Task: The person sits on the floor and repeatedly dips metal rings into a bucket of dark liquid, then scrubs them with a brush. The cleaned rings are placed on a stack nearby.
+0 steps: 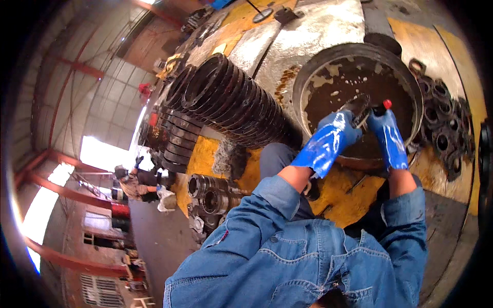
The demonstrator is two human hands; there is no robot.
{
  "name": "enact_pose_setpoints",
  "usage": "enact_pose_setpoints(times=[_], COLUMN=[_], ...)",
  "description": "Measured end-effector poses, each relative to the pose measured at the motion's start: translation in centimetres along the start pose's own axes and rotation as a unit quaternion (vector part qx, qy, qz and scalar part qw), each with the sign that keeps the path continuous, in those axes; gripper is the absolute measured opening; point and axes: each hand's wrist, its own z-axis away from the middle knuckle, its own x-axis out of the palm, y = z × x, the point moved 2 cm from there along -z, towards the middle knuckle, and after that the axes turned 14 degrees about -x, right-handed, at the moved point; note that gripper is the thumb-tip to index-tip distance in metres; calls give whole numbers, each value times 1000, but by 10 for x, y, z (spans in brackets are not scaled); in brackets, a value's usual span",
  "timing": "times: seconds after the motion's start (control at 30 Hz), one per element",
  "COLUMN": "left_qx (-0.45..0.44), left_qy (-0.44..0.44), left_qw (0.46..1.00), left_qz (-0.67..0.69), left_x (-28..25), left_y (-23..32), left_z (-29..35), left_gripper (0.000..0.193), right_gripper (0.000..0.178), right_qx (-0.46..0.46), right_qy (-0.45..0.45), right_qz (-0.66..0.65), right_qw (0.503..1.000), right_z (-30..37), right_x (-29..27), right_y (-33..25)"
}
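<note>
Both my hands wear wet blue rubber gloves over a large round tub [417, 97] of murky brown liquid with patches of foam. My left hand [336, 131] is closed around a dark, wet metal part [358, 105], whose exact kind I cannot make out. Close beside it, my right hand [386, 134] grips a slim tool with a red end [387, 104] that sticks up past the fingers. The tool's working end is hidden by the glove and the metal part.
Long stacks of dark metal rings [241, 102] stand left of the tub. Machined ring parts [213, 197] sit by my left elbow. Dark hexagonal parts [444, 118] are heaped to the right. Another person [134, 184] is farther off at left.
</note>
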Motion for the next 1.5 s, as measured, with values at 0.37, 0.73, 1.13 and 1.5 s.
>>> enact_pose_setpoints(times=[0.37,0.73,1.13,1.5], left_qx=[29,71,103,27], left_qy=[-15,-134,174,480], left_qw=[999,987,979,833], left_qz=[28,48,6,-273], left_x=[-12,-52,-346,-515], left_y=[-7,-25,9,-200], left_z=[4,-98,-18,-5], left_gripper=[49,41,36,36], right_gripper=[20,18,20,21], right_qx=[-66,-138,-86,-132], right_qy=[64,38,87,-1], right_qz=[-95,-231,-132,111], right_qw=[991,962,984,985], right_z=[1,29,20,92], right_x=[3,-21,31,21], right_y=[18,-50,54,31])
